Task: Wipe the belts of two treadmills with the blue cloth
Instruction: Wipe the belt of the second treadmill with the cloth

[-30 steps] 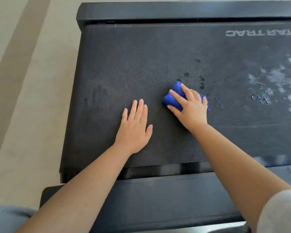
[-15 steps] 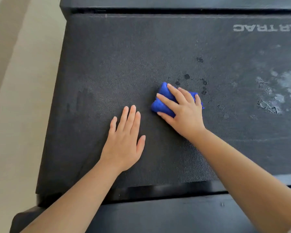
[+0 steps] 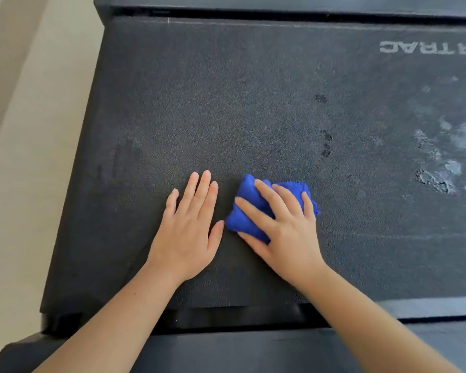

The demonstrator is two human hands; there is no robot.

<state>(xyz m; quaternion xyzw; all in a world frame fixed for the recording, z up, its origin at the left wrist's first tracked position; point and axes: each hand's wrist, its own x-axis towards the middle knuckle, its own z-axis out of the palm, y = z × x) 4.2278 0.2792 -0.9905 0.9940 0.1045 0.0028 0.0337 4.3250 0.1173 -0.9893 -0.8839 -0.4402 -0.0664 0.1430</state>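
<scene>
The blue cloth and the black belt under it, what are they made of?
The blue cloth looks like soft, fuzzy fabric, maybe microfibre; it bunches into folds under the right hand. The belt seems rubbery and matte black, with a fine pebbled grain all over.

Gym: treadmill belt (image 3: 226, 103), beige floor (image 3: 38, 130)

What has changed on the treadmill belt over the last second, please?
The right hand, gripping the bunched blue cloth, has drawn it back along the treadmill belt toward the person, away from the dark spots, ending close beside the left hand. Unchanged: the left hand lies flat on the belt, the grip on the cloth holds, and the whitish residue at right is unwiped.
</scene>
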